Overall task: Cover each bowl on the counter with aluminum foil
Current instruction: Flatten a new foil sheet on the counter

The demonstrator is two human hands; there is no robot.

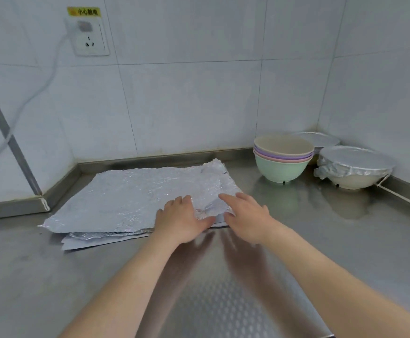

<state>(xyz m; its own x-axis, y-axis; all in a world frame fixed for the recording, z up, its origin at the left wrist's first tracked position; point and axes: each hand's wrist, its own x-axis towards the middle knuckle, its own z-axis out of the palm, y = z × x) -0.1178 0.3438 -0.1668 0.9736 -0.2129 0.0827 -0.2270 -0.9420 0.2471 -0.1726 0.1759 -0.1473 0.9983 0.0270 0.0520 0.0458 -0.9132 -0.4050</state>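
well, both hands are down at the near right corner of the foil, and neither has closed on anything. the left hand (182, 219) lies flat, palm down, fingers straight on the top sheet, thumb stretched out to the right along the sheet's near edge. the right hand (246, 215) is just beside it, fingers straight and a little spread, reaching over the same corner; it is blurred, and i cannot tell whether the fingertips press the sheet or hang just above it. between the two hands the corner is rumpled and rides up a little. the stack of foil sheets (130, 198) lies flat on the steel counter (52, 276), crinkled on top, with the edges of lower sheets sticking out at its near left side. to the right, well apart from the foil, stands a nest of uncovered bowls (283, 164): green at the bottom, pink and purple rims above it, cream on top. further right, in the corner, is a foil-covered bowl (355, 164), and behind it a second covered bowl (320, 140), partly hidden. a white cord (409, 200) runs along the counter by the nearer one. up on the tiled wall (199, 93) at the left is a wall socket (91, 40) with a plug in it.
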